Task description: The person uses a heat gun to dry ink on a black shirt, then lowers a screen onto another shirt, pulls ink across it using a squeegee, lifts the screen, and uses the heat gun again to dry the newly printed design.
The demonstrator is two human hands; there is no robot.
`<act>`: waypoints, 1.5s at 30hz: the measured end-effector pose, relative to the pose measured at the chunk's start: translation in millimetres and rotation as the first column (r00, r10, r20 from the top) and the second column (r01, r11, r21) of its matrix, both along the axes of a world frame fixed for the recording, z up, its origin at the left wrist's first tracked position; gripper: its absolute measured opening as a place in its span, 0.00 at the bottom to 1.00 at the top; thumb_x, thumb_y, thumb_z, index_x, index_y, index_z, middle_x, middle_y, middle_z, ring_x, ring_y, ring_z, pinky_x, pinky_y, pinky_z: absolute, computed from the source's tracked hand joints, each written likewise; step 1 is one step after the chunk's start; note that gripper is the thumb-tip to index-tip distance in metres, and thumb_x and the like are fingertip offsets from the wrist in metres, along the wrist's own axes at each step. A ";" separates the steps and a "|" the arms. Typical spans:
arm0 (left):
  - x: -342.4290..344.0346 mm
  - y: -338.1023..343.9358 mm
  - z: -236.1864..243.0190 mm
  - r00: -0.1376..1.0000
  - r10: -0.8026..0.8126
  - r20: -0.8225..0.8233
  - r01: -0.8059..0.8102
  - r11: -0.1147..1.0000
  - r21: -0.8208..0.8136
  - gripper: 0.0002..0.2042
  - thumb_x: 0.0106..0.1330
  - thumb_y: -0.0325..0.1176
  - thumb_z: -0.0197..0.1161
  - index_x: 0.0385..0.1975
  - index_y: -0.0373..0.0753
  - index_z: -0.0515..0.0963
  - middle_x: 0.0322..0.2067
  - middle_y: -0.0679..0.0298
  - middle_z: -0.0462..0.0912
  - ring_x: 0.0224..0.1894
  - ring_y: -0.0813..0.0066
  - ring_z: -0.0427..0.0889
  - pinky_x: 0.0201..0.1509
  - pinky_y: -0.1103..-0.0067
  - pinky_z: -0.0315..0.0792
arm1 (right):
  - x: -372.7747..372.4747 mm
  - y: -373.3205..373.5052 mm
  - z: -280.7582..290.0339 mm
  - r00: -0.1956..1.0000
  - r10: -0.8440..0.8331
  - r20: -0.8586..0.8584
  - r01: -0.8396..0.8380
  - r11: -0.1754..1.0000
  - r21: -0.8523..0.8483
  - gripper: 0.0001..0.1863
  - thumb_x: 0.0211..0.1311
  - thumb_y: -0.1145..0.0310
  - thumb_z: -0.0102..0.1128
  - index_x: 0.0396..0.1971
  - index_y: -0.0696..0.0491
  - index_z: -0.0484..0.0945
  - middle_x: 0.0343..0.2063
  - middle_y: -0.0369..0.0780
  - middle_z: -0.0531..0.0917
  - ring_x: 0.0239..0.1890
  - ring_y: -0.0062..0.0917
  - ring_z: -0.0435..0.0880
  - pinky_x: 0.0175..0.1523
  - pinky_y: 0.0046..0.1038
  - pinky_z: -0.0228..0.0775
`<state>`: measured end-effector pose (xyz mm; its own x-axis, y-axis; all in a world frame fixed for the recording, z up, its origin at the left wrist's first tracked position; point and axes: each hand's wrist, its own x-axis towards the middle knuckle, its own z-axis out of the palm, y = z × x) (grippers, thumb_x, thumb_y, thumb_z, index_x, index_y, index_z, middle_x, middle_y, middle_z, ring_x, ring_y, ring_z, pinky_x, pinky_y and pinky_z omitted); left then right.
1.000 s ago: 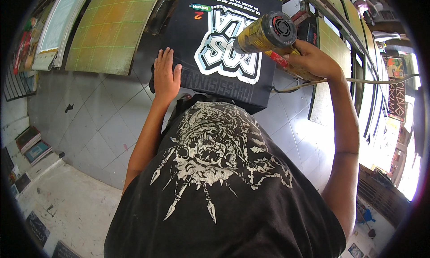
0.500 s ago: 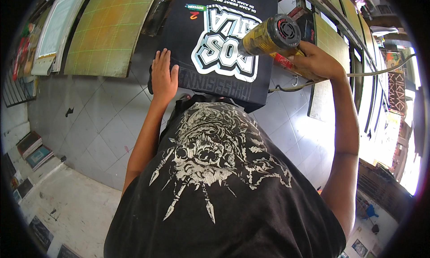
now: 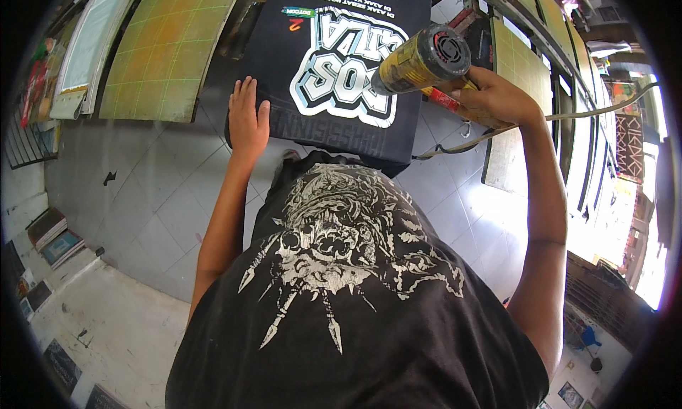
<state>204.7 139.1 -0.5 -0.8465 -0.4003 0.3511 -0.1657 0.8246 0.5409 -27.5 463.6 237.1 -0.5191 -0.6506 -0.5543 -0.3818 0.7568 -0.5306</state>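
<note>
A black printed T-shirt (image 3: 273, 68) lies spread over a flat board in front of me, with large white and grey lettering across it. My left hand (image 3: 249, 117) rests at the shirt's near left edge, its fingers stretched out and holding nothing. My right hand (image 3: 501, 100) grips the handle of a yellow and black heat gun (image 3: 423, 59). The gun's nozzle points left and down, over the right part of the white lettering. The frame does not show whether the nozzle touches the print.
Yellowish boards with green grid lines (image 3: 167, 54) stand at the left, beside a pale framed screen (image 3: 92, 43). More boards (image 3: 515, 61) line the right side. A cable (image 3: 597, 110) runs near my right wrist. Grey floor tiles (image 3: 156, 189) lie below; stacked books (image 3: 53, 235) sit lower left.
The board with the shirt has shifted a little to the left, and my left hand has gone with it. The heat gun has moved slightly left, still in my right hand.
</note>
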 end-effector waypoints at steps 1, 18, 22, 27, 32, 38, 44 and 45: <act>-0.2 0.6 0.7 1.000 0.010 -0.007 -0.010 1.000 0.018 0.23 0.69 0.39 0.48 0.60 0.33 0.63 0.62 0.52 0.64 0.67 0.51 0.56 0.69 0.60 0.49 | -1.7 2.2 -1.1 1.000 0.000 -0.020 -0.001 1.000 -0.013 0.27 0.59 0.56 0.56 0.55 0.57 0.70 0.45 0.46 0.79 0.43 0.30 0.77 0.53 0.29 0.66; -3.1 1.9 -6.4 0.997 0.073 -0.028 -0.074 0.995 -0.065 0.24 0.70 0.41 0.46 0.61 0.33 0.63 0.63 0.53 0.64 0.68 0.51 0.55 0.69 0.61 0.49 | -26.3 22.1 -3.1 0.997 0.068 -0.034 -0.064 0.993 0.096 0.28 0.59 0.58 0.55 0.58 0.55 0.68 0.47 0.46 0.79 0.46 0.30 0.77 0.56 0.30 0.65; -2.6 2.5 -4.3 0.996 0.068 -0.052 -0.072 0.995 -0.064 0.23 0.70 0.41 0.46 0.60 0.33 0.64 0.62 0.52 0.65 0.67 0.51 0.56 0.69 0.62 0.50 | -25.8 20.0 -7.7 0.996 -0.009 -0.086 0.002 0.997 -0.073 0.27 0.59 0.58 0.55 0.57 0.54 0.69 0.47 0.45 0.79 0.46 0.29 0.78 0.56 0.30 0.65; -5.1 2.7 -3.1 0.996 0.071 -0.054 -0.074 0.995 -0.064 0.23 0.69 0.40 0.47 0.60 0.33 0.65 0.61 0.52 0.66 0.67 0.51 0.57 0.69 0.62 0.50 | -21.8 19.5 -3.1 0.994 -0.019 -0.107 0.024 0.999 0.039 0.24 0.57 0.66 0.55 0.54 0.57 0.71 0.44 0.43 0.78 0.46 0.25 0.75 0.54 0.28 0.65; -1.5 2.2 -5.6 0.996 0.083 -0.036 -0.085 0.994 -0.064 0.23 0.70 0.41 0.47 0.60 0.33 0.65 0.61 0.52 0.66 0.67 0.51 0.57 0.69 0.62 0.49 | 1.8 9.2 17.8 0.998 0.020 0.054 -0.024 0.997 0.078 0.22 0.57 0.66 0.56 0.52 0.57 0.72 0.41 0.42 0.79 0.42 0.24 0.75 0.51 0.27 0.66; -2.5 0.4 -7.4 0.996 0.085 -0.025 -0.087 0.993 -0.080 0.24 0.70 0.42 0.45 0.60 0.33 0.64 0.62 0.53 0.65 0.68 0.52 0.56 0.70 0.61 0.49 | -3.0 22.5 14.2 0.994 0.109 0.022 -0.111 0.986 0.127 0.22 0.59 0.63 0.56 0.53 0.54 0.72 0.40 0.42 0.80 0.41 0.25 0.76 0.49 0.28 0.67; -1.3 0.9 -7.1 0.997 0.074 -0.036 -0.076 0.995 -0.065 0.24 0.70 0.42 0.46 0.61 0.34 0.63 0.62 0.53 0.65 0.68 0.52 0.56 0.70 0.62 0.48 | 8.8 20.0 18.7 0.996 0.032 0.083 -0.038 0.996 0.075 0.22 0.58 0.64 0.57 0.51 0.57 0.72 0.40 0.42 0.79 0.41 0.24 0.76 0.49 0.27 0.67; -1.8 1.2 -6.3 0.996 0.080 -0.032 -0.082 0.994 -0.067 0.24 0.70 0.42 0.46 0.61 0.34 0.63 0.62 0.53 0.65 0.68 0.52 0.56 0.70 0.62 0.48 | 12.8 18.2 21.0 0.995 0.036 0.090 -0.040 0.998 0.042 0.21 0.57 0.65 0.58 0.49 0.59 0.73 0.39 0.41 0.79 0.40 0.23 0.75 0.49 0.27 0.67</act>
<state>202.9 140.3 -6.7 -0.8012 -0.4413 0.4041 -0.2183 0.8444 0.4893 -14.7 481.8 258.1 -0.4417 -0.6428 -0.6258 -0.3631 0.7660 -0.5305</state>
